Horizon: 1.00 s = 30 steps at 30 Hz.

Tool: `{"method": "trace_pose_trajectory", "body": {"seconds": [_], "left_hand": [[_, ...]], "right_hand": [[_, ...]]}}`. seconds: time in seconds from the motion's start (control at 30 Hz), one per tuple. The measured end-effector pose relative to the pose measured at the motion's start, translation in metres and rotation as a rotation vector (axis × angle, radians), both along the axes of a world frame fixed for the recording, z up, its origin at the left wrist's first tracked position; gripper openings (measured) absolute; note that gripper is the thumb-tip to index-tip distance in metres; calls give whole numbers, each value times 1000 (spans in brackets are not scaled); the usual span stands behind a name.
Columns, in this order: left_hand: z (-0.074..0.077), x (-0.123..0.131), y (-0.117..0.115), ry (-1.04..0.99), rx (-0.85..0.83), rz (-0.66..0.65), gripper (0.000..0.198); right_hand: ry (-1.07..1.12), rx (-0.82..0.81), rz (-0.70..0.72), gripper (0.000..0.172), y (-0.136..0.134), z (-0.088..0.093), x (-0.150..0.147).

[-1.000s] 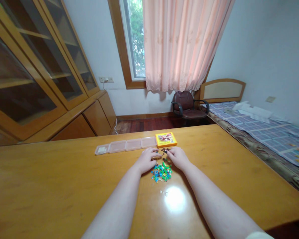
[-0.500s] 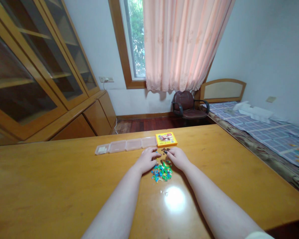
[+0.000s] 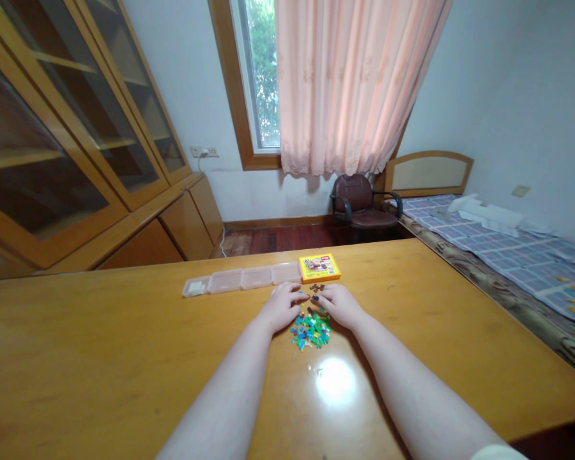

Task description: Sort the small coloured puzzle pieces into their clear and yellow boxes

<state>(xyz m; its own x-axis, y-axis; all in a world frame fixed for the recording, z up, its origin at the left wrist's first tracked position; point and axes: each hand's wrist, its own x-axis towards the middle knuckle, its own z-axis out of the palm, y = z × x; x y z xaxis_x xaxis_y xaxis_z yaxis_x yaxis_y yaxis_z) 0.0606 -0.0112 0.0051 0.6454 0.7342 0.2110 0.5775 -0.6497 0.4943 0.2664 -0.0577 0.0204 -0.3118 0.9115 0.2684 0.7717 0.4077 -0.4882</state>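
A loose heap of small building bricks [image 3: 311, 331], mostly green and blue with some white and yellow, lies on the wooden table [image 3: 124, 358]. At the heap's upper left rests my left hand [image 3: 283, 305], its fingers stretched out and thumb apart, with no piece visible in it. My right hand [image 3: 339, 303] is at the upper right, fingertips pinched at a small dark piece [image 3: 315, 298]. Several brown bricks [image 3: 317, 287] lie just beyond the right fingertips. The fingertips of both hands come close together; fine detail there is too small to make out.
A yellow box [image 3: 320, 268] with a printed picture stands behind the hands. Left of it runs a row of clear plastic trays [image 3: 257, 277]; the leftmost holds something pale. Beyond the table are an office chair [image 3: 359, 204], a bed [image 3: 498, 223] and a glass-fronted cabinet [image 3: 76, 108].
My right fingertips have moved slightly left and nearer to me with the dark piece, leaving more of the brown bricks in sight. The left hand has hardly moved.
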Motion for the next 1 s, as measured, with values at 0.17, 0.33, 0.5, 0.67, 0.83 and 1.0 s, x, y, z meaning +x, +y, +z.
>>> {"method": "trace_pose_trajectory", "body": {"seconds": [0.17, 0.33, 0.5, 0.67, 0.83, 1.0], "left_hand": [[4, 1, 2, -74, 40, 39, 35], [11, -2, 6, -54, 50, 103, 29], [12, -3, 4, 20, 43, 23, 28], [11, -1, 2, 30, 13, -49, 33], [11, 1, 1, -19, 14, -79, 37], [11, 0, 2, -51, 36, 71, 34]], "right_hand": [[-2, -8, 156, 42, -4, 4, -2], [-53, -5, 110, 40, -3, 4, -3], [-41, -9, -90, 36, -1, 3, -3], [15, -3, -165, 35, 0, 1, -2], [56, -4, -170, 37, 0, 0, -1], [35, -9, -158, 36, -1, 1, -1]]}}
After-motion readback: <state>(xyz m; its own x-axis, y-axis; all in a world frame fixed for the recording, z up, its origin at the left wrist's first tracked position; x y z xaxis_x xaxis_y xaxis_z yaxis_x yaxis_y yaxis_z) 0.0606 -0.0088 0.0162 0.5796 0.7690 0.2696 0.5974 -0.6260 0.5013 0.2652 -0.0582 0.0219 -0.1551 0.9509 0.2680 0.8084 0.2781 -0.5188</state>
